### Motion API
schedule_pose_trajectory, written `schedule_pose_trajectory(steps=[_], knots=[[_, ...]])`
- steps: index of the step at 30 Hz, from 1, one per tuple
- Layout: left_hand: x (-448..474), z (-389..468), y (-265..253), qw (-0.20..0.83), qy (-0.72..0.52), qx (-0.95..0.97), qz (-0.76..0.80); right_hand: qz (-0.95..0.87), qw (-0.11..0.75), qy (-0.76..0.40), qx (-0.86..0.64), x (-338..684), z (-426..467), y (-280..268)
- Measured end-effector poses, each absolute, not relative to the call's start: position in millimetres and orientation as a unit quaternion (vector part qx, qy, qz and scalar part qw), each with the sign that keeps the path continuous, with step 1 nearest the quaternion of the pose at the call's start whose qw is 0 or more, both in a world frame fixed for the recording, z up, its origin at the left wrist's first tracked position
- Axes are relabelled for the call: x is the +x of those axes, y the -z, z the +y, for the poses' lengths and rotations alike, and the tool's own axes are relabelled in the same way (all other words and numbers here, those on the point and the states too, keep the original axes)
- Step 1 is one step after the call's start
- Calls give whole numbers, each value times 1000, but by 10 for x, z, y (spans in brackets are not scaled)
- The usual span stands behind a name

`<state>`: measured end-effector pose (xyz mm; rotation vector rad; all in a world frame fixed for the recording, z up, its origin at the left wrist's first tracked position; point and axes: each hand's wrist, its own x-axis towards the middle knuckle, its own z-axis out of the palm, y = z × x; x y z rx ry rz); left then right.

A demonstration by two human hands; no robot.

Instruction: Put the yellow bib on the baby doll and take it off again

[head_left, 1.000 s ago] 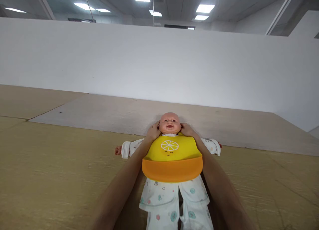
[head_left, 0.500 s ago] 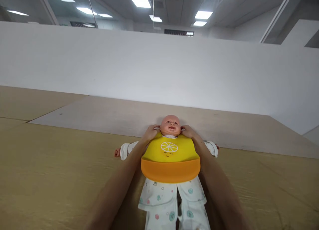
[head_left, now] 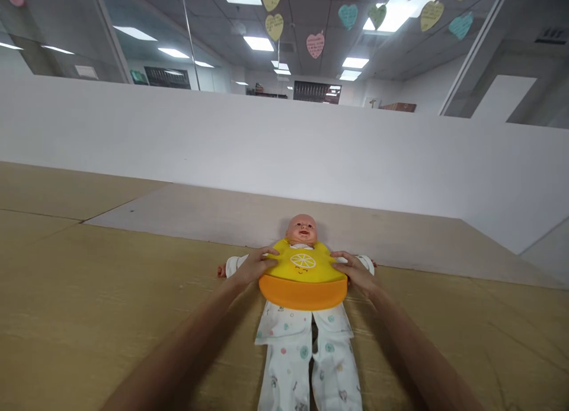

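Note:
A baby doll [head_left: 302, 228] lies on its back, arms out to the sides, in white patterned clothes [head_left: 288, 351]. Over its chest is a yellow bib [head_left: 306, 273] with a white citrus slice and a smiling face, and an orange pocket [head_left: 303, 293] along its bottom. My left hand [head_left: 256, 265] rests on the bib's left edge, fingers stretched apart. At the opposite edge, my right hand [head_left: 354, 271] touches the bib with its fingers spread likewise. Both hands look open, though the thumbs are partly hidden. The bib's neck ends are hidden behind the doll's neck.
Beneath the doll is a tan wooden surface [head_left: 133, 304], with a paler panel [head_left: 213, 215] behind its head. A white wall [head_left: 284, 156] stands beyond, topped by glass with heart-shaped paper notes, one of them pink [head_left: 315, 45].
Both my hands have left the sides of the doll's neck and moved down and outward to the bib's side edges. The camera has tilted up, bringing more paper hearts into view.

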<state>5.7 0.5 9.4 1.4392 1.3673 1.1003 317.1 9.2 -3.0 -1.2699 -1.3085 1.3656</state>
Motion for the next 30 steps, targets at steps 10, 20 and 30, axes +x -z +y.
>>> schedule_pose_trajectory(steps=[10, 20, 30], knots=[[407, -420, -43, 581, -549, 425, 425, -411, 562, -525, -489, 3045, -216, 110], [263, -540, 205, 542, -573, 453, 416, -430, 525, -568, -465, 2999, -609, 155], [346, -754, 210, 513, -588, 445, 439, -456, 521, -558, -457, 3016, -593, 295]])
